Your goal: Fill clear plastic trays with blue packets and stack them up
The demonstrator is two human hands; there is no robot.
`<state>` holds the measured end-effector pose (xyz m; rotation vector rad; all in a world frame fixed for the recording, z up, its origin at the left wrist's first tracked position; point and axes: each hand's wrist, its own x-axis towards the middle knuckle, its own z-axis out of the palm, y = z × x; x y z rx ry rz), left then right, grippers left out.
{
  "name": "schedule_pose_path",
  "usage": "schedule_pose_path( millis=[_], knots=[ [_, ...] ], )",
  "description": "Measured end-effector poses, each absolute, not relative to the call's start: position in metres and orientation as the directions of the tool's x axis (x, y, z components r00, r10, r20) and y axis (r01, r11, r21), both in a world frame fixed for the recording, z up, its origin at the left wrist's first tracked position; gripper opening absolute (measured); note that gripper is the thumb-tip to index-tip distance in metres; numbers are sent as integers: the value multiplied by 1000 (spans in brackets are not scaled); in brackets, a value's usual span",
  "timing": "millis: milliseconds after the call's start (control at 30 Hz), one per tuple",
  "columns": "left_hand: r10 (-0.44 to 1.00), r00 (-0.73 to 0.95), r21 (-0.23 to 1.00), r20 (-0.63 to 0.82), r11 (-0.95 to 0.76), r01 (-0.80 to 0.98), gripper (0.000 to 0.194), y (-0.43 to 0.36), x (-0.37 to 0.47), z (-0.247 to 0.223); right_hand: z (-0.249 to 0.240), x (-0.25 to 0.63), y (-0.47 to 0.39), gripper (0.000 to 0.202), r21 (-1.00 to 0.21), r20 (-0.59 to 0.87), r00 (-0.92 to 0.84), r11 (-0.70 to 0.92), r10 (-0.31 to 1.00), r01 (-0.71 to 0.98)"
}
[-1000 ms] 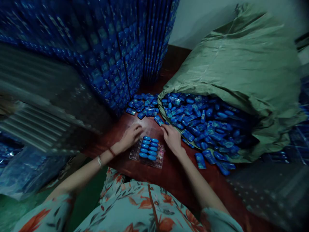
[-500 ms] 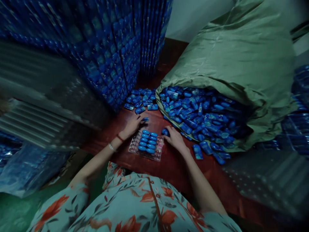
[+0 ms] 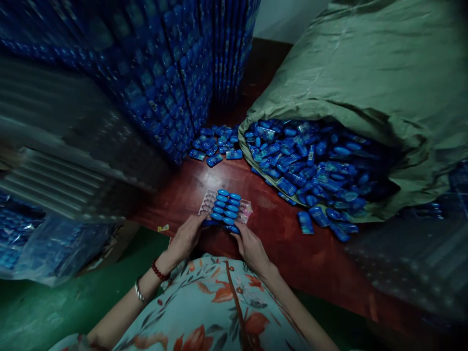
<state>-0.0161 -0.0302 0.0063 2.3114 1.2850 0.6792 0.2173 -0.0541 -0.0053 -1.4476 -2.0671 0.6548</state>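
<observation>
On the red-brown tabletop lies a clear plastic tray (image 3: 203,206) with rows of oval wells. Two columns of glossy blue oval packs (image 3: 223,204) fill its middle, and the wells at the sides are bare. My left hand (image 3: 187,236) is closed at the tray's near left corner, its fingertips on a dark blue pack (image 3: 207,223). At the near edge, my right hand (image 3: 252,245) pinches another small blue pack (image 3: 231,229) between thumb and fingers. Both packs sit just below the nearest row; my fingers partly hide them.
A large green sack (image 3: 351,83) lies open on the right, spilling many blue packs (image 3: 310,165). Loose packs (image 3: 214,144) lie behind the tray. Tall stacks of filled blue sheets (image 3: 157,92) and grey ridged trays (image 3: 66,180) stand left. More grey trays (image 3: 405,263) are at right.
Both hands have come from the tray's far left and right side to its near edge, bringing blue packs. The view has shifted slightly.
</observation>
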Motion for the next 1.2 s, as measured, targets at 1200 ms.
schedule_pose_path(
  millis=[1200],
  knots=[
    [676,733,338,-67,-676,654,17,-9,2,38,-28,218,-14,42,-375,255,-645,689,720,621]
  ],
)
